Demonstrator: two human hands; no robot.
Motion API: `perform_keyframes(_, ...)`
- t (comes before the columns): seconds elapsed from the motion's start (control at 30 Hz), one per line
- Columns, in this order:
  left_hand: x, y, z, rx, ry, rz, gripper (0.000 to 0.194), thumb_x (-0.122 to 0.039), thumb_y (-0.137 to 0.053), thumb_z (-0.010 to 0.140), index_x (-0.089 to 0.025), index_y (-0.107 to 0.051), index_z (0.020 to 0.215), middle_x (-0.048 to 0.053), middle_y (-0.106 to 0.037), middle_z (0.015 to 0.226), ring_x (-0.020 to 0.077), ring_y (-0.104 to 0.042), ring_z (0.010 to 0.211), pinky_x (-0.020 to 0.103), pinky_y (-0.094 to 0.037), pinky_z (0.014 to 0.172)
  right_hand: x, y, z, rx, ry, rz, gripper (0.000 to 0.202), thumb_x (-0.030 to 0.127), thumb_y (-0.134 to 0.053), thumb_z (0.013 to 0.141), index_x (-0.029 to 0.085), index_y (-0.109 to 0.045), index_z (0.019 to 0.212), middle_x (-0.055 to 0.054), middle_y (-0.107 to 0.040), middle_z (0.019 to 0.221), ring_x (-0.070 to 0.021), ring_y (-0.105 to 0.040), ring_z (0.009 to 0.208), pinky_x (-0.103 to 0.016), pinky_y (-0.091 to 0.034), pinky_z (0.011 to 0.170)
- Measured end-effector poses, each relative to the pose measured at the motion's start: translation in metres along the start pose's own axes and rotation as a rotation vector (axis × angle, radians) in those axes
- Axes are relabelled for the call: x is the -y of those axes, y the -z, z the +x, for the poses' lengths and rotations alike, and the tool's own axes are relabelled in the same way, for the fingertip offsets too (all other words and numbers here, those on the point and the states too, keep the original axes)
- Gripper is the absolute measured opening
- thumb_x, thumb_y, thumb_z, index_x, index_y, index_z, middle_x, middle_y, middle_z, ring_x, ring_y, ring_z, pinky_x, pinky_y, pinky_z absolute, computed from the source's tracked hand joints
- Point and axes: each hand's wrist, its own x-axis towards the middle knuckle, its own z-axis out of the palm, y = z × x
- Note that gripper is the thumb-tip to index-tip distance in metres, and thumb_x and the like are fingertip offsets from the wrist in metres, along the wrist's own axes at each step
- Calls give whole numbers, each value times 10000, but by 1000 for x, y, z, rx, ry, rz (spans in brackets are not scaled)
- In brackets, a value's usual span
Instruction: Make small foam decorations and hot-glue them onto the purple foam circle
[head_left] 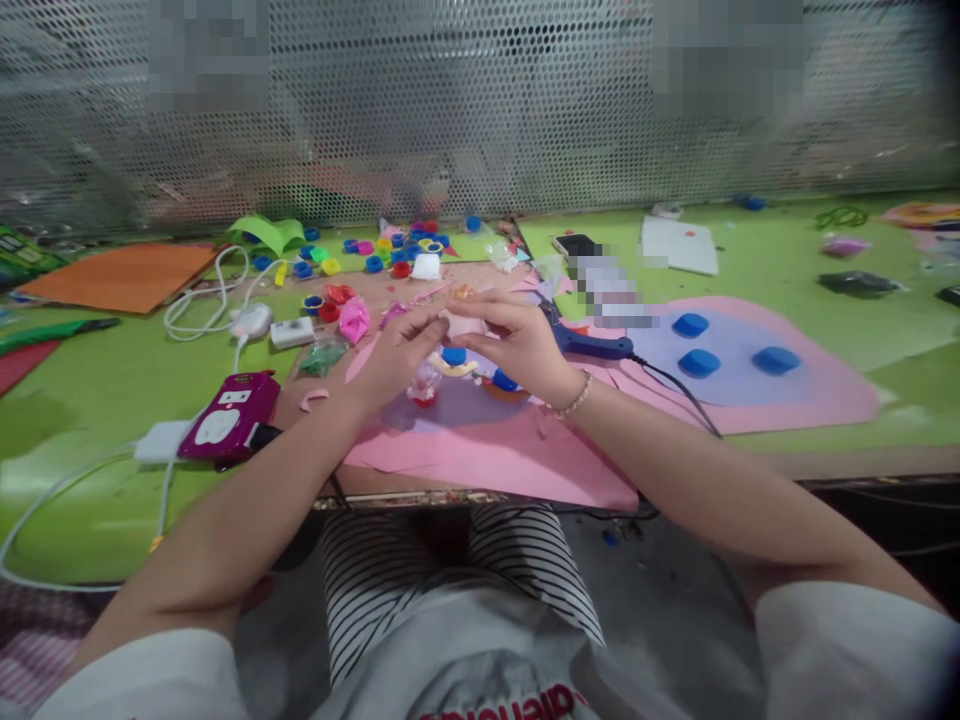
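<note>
Your right hand (525,335) has its grip closed around a pale pink piece (466,325), fingers above and thumb below; your left hand (401,350) meets its left edge, but whether that grip pinches it you cannot tell from here. The piece is above the worktop (82,410), over a purple-and-pink paper cut-out (480,440). Crowding you just below are a blue cap (454,356) and a clear wrapped thing with a red base (424,385). Beside your right hand lies a blue-handled tool (598,346), its black cord (679,390) running past your forearm. Farther right, three blue caps (699,362) sit on a second cut-out (832,400). Beyond your hands, coloured caps (375,263) lie scattered; left, a magenta socket box (229,418) trails white cables (52,470).
</note>
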Motion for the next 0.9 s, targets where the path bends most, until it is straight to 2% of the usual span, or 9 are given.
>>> perform_keyframes(0.13, 8, 3, 2, -11, 34, -109, 394, -510, -474, 871, -199, -576, 651, 19, -534, 631, 134, -499, 597, 291, -443, 593, -1, 0, 3, 23, -149, 151, 256, 302, -667, 797, 197, -678, 1030, -59, -680, 1010, -166, -618, 891, -335, -536, 775)
perform_keyframes(0.23, 10, 5, 4, -9, 79, -172, 490, -516, -331, 914, -197, -560, 621, 39, -496, 589, 143, -477, 562, 313, -456, 574, -10, 2, 5, -29, -241, 289, 241, 334, -616, 821, 204, -644, 1022, -47, -650, 1029, -153, -609, 902, -329, -543, 789)
perform_keyframes(0.33, 9, 5, 7, -58, 61, -201, 385, -417, -372, 888, -197, -543, 622, 47, -493, 621, 151, -478, 597, 316, -457, 585, -17, 7, 7, -91, -304, 431, 169, 306, -578, 810, 225, -620, 953, -19, -626, 1011, -143, -607, 911, -333, -544, 811)
perform_keyframes(0.4, 8, 5, 8, -94, 33, -217, 264, -333, -413, 835, -199, -537, 645, 49, -498, 664, 154, -476, 623, 314, -446, 592, -16, 10, 8, -89, -309, 464, 113, 269, -525, 812, 216, -623, 831, -9, -624, 903, -142, -605, 866, -329, -534, 795)
perform_keyframes(0.5, 8, 5, 9, -125, 29, -243, 117, -258, -439, 766, -203, -502, 684, 34, -459, 679, 142, -442, 598, 303, -414, 574, -6, 11, 7, 20, -246, 336, 311, 273, -444, 859, 190, -589, 596, -22, -582, 713, -144, -578, 751, -319, -492, 743)
perform_keyframes(0.6, 9, 5, 8, -136, 38, -234, 45, -207, -432, 735, -207, -449, 693, 9, -386, 656, 125, -391, 556, 285, -374, 548, 4, 7, 5, 127, -189, 128, 420, 360, -500, 869, 186, -494, 488, -18, -515, 636, -128, -516, 656, -303, -437, 679)
perform_keyframes(0.7, 12, 4, 7, -84, 33, -165, 52, -158, -429, 704, -207, -444, 712, -7, -369, 653, 114, -365, 551, 265, -343, 530, 8, 3, 3, 125, -144, 11, 268, 367, -637, 787, 179, -522, 633, -7, -523, 709, -118, -476, 656, -275, -396, 630)
perform_keyframes(0.77, 11, 3, 6, -42, 32, -91, 79, -145, -442, 718, -209, -470, 755, -14, -391, 664, 112, -372, 568, 253, -339, 534, 8, 2, 3, 139, -110, -9, 210, 356, -642, 785, 170, -548, 759, -13, -549, 773, -116, -476, 682, -263, -385, 633)
perform_keyframes(0.9, 6, -1, 2, -35, -3, 59, 56, -163, -505, 786, -205, -512, 822, -11, -467, 739, 112, -440, 663, 246, -388, 612, 7, 1, 2, 187, -106, -50, 236, 372, -598, 821, 161, -546, 728, 5, -530, 710, -106, -451, 650, -250, -352, 621)
